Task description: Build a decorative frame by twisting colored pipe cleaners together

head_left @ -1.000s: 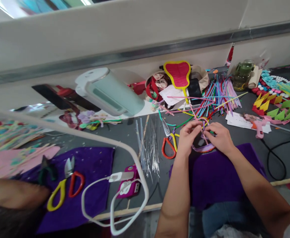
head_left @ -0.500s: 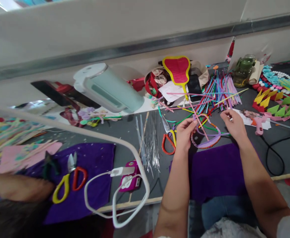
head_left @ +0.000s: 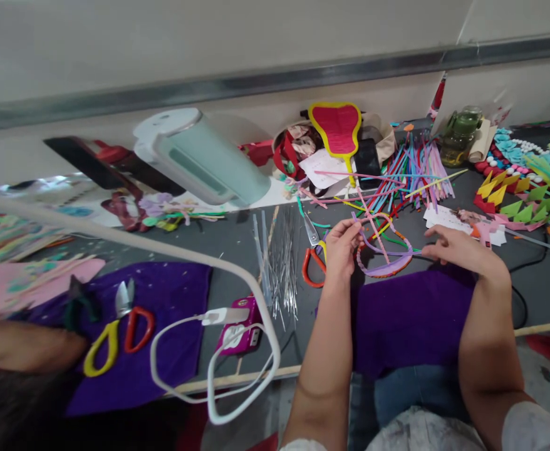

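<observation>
My left hand pinches the left side of a looped frame of pipe cleaners, coloured pink, purple and orange. A pink stem crosses the loop's middle and points up and back. A purple pipe cleaner runs across the loop toward my right hand. The thumb and lower fingers of that hand close at its end, with the index finger raised; the exact contact is partly hidden. Below lies a folded purple cloth. Orange-handled scissors rest beside my left hand.
Wire stems lie left of the scissors. A pile of pipe cleaners and a glass jar stand behind. A pink glue gun sits to the right. At left are a white cable, more scissors and another person's arm.
My right hand has come down and turned inward, from above the loop's right side to the purple pipe cleaner's end. My left hand still holds the loop. The view has shifted slightly.
</observation>
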### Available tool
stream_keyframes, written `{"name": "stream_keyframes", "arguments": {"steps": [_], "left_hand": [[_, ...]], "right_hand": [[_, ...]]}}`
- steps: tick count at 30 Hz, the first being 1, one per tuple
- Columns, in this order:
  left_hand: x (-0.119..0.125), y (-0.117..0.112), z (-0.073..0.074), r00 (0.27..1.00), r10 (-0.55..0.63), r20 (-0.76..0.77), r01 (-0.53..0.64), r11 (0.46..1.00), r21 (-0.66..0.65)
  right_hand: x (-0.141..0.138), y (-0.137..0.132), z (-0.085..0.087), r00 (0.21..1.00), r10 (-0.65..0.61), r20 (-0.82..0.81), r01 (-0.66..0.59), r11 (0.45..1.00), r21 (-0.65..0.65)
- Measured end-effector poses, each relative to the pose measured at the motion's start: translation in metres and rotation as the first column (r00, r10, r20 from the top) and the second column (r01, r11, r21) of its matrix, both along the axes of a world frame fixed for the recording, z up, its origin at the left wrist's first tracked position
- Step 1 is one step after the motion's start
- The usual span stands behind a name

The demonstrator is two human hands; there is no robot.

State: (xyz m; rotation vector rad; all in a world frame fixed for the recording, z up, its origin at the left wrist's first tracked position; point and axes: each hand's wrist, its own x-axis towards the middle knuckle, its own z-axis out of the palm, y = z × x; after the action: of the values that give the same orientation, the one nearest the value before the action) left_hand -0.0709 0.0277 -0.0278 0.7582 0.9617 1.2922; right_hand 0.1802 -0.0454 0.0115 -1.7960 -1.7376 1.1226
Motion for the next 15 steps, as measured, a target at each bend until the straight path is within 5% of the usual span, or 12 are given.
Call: {"name": "stream_keyframes", "arguments": {"steps": [3,7,12,15], "left_hand": [[0.001,0.000,0.001,1.000,-0.001,-0.008,0.001,1.000,0.015],[0.005,-0.006,0.005,0.997,-0.028,-0.066,0.035,0.993,0.115],[0.018,-0.017,0.010,0.976,-0.051,-0.211,0.110,0.954,0.278],[0.023,-0.020,0.012,0.964,-0.040,-0.263,0.128,0.936,0.328]], "right_hand": [[-0.005,0.004,-0.003,0.993,0.090,-0.081,-0.086,0.995,0.049],[-0.027,0.015,-0.008,0.979,0.010,-0.202,0.038,0.972,0.232],[-0.071,0.025,-0.017,0.925,-0.060,-0.375,0.261,0.818,0.512],[-0.085,0.023,-0.019,0.893,-0.098,-0.440,0.349,0.768,0.537]]}}
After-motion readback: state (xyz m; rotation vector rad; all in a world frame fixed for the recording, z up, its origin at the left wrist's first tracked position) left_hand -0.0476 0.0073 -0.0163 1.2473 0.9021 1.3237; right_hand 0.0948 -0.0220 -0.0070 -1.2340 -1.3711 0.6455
